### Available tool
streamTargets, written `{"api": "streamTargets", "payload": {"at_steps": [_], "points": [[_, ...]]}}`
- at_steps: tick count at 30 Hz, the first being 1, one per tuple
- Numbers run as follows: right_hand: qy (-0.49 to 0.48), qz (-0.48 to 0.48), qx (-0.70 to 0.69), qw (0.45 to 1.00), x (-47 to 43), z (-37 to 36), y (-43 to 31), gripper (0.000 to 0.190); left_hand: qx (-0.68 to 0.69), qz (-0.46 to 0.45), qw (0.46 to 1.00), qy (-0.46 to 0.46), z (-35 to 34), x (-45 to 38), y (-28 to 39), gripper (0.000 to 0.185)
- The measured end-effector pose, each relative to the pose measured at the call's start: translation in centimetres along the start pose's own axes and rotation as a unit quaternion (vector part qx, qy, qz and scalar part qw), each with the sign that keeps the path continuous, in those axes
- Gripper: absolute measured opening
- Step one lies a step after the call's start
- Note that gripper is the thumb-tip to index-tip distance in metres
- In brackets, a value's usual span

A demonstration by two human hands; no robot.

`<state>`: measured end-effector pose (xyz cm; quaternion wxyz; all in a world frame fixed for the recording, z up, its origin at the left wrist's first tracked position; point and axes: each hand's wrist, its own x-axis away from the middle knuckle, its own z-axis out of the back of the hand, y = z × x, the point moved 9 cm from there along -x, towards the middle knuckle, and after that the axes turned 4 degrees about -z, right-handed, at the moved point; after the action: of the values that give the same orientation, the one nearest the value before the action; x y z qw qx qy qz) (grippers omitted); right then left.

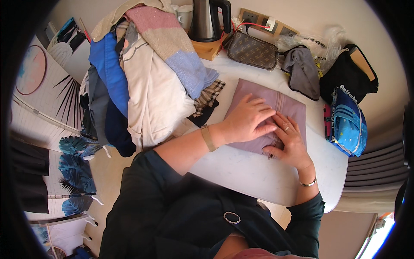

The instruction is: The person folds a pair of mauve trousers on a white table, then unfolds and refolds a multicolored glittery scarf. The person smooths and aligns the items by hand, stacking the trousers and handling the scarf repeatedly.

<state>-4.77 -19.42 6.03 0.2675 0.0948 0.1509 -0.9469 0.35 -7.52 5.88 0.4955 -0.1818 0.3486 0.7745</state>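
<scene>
A mauve garment with a zipper (291,100) lies flat on the white table, folded into a rough rectangle. My left hand (250,118) rests on its middle, palm down, with the fingers pointing right and a gold watch on the wrist. Close beside it, my right hand (286,137) presses on the garment's right half, fingers spread along the zipper. The fingertips of both hands nearly meet, or touch; I cannot tell which. Neither hand grips the cloth, as far as I see. The zipper's lower end shows under the right thumb.
Left on the white table (226,171) is a tall clothes pile (158,74). Behind stand an electric kettle (207,21) and a brown monogram pouch (252,50). A grey cloth (302,69), a black bag (349,74) and a blue package (349,126) line the right side.
</scene>
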Motion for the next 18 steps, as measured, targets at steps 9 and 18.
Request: {"api": "streamTargets", "payload": {"at_steps": [9,18], "points": [[0.071,-0.044,0.016,0.996,-0.1,0.5,2.6,0.042,-0.029,-0.027,0.998,-0.042,-1.9,0.6,-0.1,0.042],[0.133,-0.025,0.015,0.991,0.0,0.9,2.3,0.021,0.010,-0.014,1.000,-0.002,-1.3,0.5,0.0,0.021]]}}
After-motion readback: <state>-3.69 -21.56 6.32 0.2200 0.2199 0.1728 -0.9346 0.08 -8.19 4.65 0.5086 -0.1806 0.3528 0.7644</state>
